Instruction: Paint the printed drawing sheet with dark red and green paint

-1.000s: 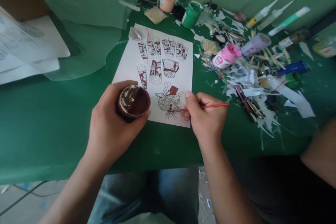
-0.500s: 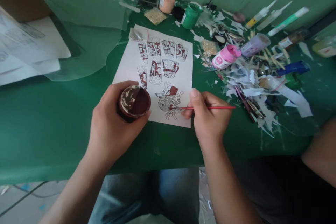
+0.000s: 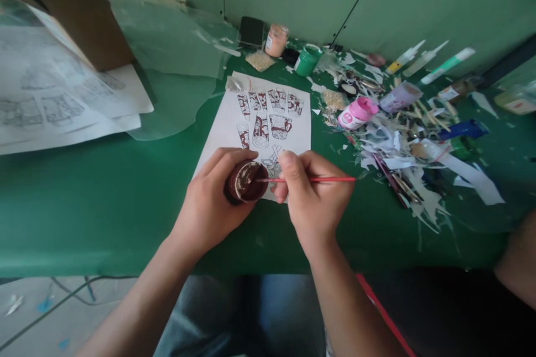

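Observation:
My left hand is wrapped round a jar of dark brownish-red paint, tilted so its mouth faces me. Between the thumb and fingers of my right hand is a thin red paintbrush, its tip at the jar's mouth. Beneath both hands lies a white sheet of paper with outlined drawings, several partly filled in dark red. My right hand and the jar cover the lower drawing in part. A small clear bag rests on the sheet's upper left corner.
Pink, green and peach paint jars stand beyond the sheet. Paper scraps and tools heap up on the right. Printed sheets and a brown cardboard piece are at the left. Another person's arm shows at the right edge.
The brush tip has left the lower drawing and is now at the jar's mouth. My left hand and the jar have come closer to my right hand. The camera view has shifted.

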Available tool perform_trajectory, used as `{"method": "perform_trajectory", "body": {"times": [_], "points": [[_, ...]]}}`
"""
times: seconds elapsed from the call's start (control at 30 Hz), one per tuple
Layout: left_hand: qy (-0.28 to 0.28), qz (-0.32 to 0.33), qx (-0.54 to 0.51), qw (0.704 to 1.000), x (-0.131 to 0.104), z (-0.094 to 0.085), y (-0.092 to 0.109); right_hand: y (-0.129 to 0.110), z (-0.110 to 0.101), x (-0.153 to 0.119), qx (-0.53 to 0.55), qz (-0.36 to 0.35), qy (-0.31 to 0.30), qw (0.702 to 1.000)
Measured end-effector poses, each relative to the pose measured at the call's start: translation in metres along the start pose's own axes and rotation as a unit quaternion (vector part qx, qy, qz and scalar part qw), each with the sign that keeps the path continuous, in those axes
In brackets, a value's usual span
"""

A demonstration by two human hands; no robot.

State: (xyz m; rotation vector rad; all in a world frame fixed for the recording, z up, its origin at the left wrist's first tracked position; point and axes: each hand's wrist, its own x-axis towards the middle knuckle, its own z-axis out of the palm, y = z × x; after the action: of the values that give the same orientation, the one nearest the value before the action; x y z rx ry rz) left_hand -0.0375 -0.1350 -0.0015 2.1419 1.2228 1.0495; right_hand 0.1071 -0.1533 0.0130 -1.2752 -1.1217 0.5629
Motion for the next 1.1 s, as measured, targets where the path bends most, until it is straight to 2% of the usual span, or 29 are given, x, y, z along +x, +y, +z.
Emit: {"method": "perform_trajectory", "body": {"times": [0.13, 0.3, 0.47, 0.57, 0.63, 0.77, 0.93, 1.1], "points": [[0.005, 0.004, 0.001, 1.0, -0.001, -0.001, 0.0, 0.0, -0.002, -0.001, 0.049, 0.017, 0.04, 0.998], [0.017, -0.018, 0.014, 1.0, -0.003, -0.001, -0.003, 0.006, -0.016, 0.007, 0.114, 0.073, 0.045, 0.99], [0.024, -0.041, 0.028, 0.998, -0.003, 0.0, -0.005, 0.025, -0.03, 0.019, 0.058, 0.039, 0.034, 0.997], [0.023, -0.047, 0.033, 0.998, -0.002, 0.001, -0.004, 0.039, -0.032, 0.024, 0.011, 0.072, 0.006, 0.997], [0.024, -0.048, 0.037, 0.998, -0.001, 0.001, -0.003, 0.044, -0.031, 0.024, -0.017, 0.089, 0.013, 0.996], [0.025, -0.047, 0.049, 0.997, -0.001, 0.001, -0.003, 0.046, -0.033, 0.023, -0.055, 0.08, 0.053, 0.994], [0.023, -0.046, 0.056, 0.997, -0.001, 0.002, -0.004, 0.043, -0.034, 0.021, -0.109, 0.061, 0.039, 0.991], [0.019, -0.053, 0.049, 0.997, 0.0, 0.004, -0.004, 0.042, -0.032, 0.022, -0.12, 0.065, 0.03, 0.99]]}}
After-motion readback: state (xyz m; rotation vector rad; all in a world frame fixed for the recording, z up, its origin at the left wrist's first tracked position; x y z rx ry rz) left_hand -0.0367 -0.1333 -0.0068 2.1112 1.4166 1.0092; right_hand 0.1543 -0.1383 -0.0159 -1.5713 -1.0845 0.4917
